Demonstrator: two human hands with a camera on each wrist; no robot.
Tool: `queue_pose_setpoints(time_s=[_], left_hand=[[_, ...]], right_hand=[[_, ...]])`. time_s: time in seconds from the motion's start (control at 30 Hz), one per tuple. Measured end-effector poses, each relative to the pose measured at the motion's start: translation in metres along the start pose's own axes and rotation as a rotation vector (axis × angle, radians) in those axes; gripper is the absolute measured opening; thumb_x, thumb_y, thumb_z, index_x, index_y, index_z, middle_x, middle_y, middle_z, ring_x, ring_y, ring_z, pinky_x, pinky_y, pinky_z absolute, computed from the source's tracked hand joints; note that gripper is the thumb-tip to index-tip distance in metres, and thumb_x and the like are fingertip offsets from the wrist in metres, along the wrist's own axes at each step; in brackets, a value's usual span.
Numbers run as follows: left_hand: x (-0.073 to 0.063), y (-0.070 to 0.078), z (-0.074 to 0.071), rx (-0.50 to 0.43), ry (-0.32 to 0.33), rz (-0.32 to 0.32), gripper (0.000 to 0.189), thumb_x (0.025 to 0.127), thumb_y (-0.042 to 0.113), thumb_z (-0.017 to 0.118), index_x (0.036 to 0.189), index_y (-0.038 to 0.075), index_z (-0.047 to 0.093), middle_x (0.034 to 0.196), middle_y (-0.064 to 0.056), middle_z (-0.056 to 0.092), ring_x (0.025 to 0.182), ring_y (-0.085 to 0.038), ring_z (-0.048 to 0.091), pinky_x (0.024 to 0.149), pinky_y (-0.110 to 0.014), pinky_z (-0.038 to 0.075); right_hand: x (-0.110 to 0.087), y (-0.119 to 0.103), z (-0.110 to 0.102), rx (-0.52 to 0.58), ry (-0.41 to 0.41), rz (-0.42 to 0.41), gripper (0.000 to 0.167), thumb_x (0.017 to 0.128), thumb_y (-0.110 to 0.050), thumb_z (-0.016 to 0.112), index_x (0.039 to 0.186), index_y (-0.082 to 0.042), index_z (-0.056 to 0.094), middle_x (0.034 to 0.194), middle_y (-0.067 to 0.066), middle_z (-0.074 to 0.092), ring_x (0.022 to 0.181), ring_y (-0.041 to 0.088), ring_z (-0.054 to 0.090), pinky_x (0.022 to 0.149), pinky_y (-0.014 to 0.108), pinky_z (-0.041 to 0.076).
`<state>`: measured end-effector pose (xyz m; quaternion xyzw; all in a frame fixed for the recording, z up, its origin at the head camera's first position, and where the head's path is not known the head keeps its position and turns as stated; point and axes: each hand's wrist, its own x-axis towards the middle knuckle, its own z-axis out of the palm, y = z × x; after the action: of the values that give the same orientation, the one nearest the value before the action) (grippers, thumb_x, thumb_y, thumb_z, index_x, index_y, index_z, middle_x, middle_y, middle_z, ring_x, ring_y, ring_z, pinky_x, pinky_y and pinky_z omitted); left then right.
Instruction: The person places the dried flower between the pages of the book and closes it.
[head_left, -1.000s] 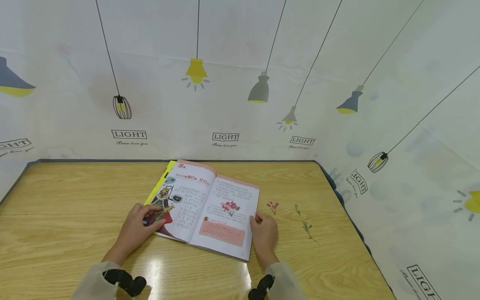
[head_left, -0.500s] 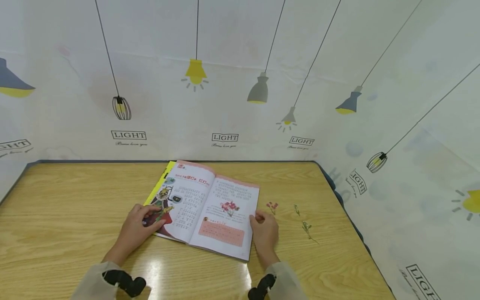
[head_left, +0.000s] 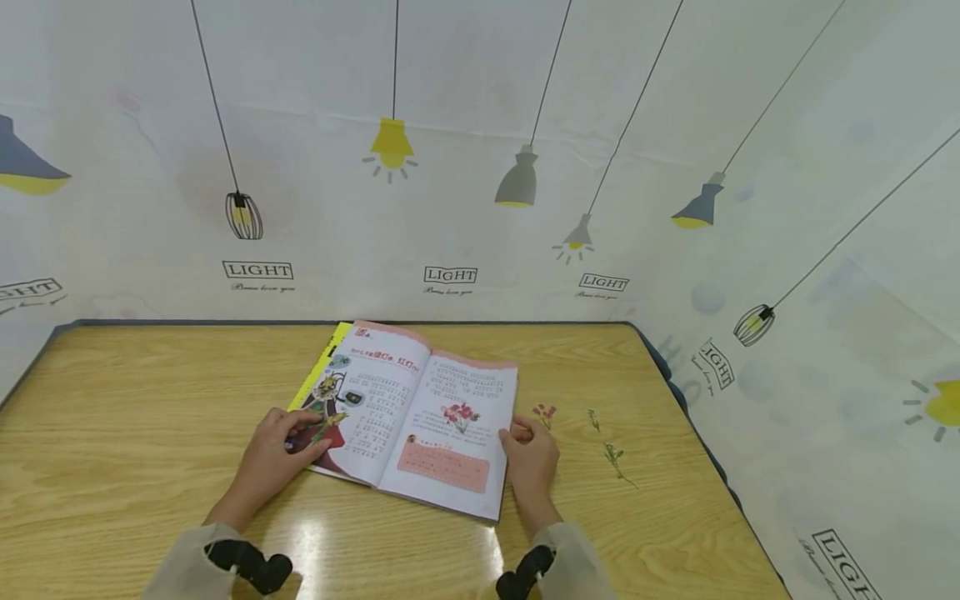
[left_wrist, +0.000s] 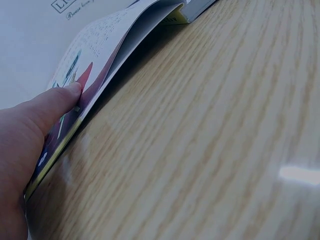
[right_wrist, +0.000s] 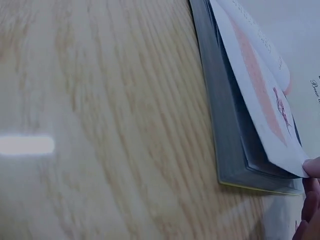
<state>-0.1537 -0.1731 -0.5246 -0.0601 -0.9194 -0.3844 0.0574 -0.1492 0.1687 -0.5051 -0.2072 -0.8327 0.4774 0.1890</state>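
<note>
Wooden table (head_left: 150, 400), open book (head_left: 408, 425), fold (head_left: 405, 418) slanting away rightward

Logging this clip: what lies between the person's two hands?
The open book, as the head view shows: left hand on its left page, right hand pinching the right page.

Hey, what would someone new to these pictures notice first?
Probably the open book near the middle of the wooden table, the left hand resting on its left page and the right hand pinching its right page. Next, perhaps, the wall behind, printed with hanging lamps, and small red flowers right of the book.
</note>
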Motion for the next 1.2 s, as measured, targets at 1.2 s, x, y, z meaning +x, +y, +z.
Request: queue_pose_setpoints(time_s=[1.2], left_hand=[[0.001, 0.001, -0.001, -0.007, -0.011, -0.022, 0.048, 0.079, 0.04, 0.07, 0.114, 0.009, 0.06, 0.095, -0.01, 0.043, 0.084, -0.023, 0.042, 0.072, -0.038, 0.035]], right_hand=[[0.011, -0.024, -0.021, -0.006, -0.12, -0.106, 0.011, 0.072, -0.01, 0.076, 0.077, -0.002, 0.07, 0.066, 0.004, 0.059, 0.063, 0.015, 0.053, 0.053, 0.025, 0.041]])
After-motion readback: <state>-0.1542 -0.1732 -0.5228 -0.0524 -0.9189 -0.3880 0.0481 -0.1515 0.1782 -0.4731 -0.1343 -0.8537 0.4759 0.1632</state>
